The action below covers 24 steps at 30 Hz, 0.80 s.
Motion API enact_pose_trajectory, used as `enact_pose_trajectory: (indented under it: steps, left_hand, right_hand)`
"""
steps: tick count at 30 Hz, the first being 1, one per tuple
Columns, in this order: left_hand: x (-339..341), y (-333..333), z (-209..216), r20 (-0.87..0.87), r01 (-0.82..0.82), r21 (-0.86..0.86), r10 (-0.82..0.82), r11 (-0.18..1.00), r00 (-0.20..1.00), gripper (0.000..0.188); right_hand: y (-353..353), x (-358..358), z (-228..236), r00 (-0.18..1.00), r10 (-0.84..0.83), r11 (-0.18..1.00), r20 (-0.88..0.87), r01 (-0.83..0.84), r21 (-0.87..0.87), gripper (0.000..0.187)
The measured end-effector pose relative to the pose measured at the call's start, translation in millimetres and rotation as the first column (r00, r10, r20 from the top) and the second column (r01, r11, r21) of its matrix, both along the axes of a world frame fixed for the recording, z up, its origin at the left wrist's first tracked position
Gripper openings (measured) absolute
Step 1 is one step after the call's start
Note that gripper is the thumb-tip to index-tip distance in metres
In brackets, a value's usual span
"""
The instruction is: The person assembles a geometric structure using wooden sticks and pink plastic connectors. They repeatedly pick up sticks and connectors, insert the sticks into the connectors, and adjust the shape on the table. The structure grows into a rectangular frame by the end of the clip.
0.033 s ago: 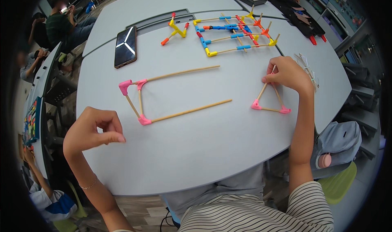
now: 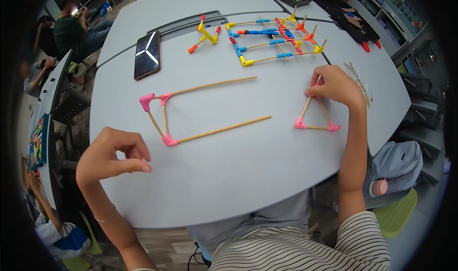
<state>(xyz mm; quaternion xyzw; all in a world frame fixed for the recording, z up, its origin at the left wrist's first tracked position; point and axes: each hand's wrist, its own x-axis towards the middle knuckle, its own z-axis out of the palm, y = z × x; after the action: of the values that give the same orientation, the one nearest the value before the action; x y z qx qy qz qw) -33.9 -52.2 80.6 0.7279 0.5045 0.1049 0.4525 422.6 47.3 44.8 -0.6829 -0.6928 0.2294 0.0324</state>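
Observation:
On the table, a stick frame [image 2: 164, 120] has pink corner connectors. Two long wooden sticks [image 2: 224, 127] extend from it to the right, their far ends free. My left hand [image 2: 114, 155] hovers nearer to me, left of that frame; its thumb and curled fingers are slightly apart with nothing between them. At the right, my right hand [image 2: 334, 84] pinches the top corner of a stick triangle [image 2: 315, 127]. Two pink connectors show at its near corners; my fingers partly cover the one on top.
Behind stand a multicoloured stick structure [image 2: 276, 42] and a small yellow-and-red connector piece [image 2: 206, 35]. A phone [image 2: 147, 55] lies at the back left. Bundled sticks [image 2: 360, 82] lie beyond my right wrist. A grey backpack [image 2: 396, 171] sits past the right table edge.
My left hand has shifted slightly to the right and a little nearer to me. My right hand remains at the triangle's top corner.

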Motion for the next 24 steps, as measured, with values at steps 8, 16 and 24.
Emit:
enact_pose_trajectory:
  steps: [8, 16, 24]
  left_hand:
    - [113.9, -12.0, -56.1, 0.023, 0.099, 0.605, -0.142, 0.79, 0.99, 0.026]
    - [140.6, 21.4, -70.5, -0.005, 0.054, 0.677, -0.068, 0.734, 0.998, 0.025]
    - [160.7, 48.7, -78.9, 0.003, 0.018, 0.703, -0.028, 0.711, 1.0, 0.025]
  right_hand:
    - [8.5, -6.4, 1.1, 0.955, 0.118, 0.991, -0.27, -0.095, 0.097, 0.04]
    - [6.4, -26.3, -2.9, 0.961, 0.059, 0.847, -0.27, 0.096, 0.523, 0.042]
    - [-17.6, -62.3, -1.6, 0.949, 0.232, 0.799, -0.216, -0.059, 0.598, 0.045]
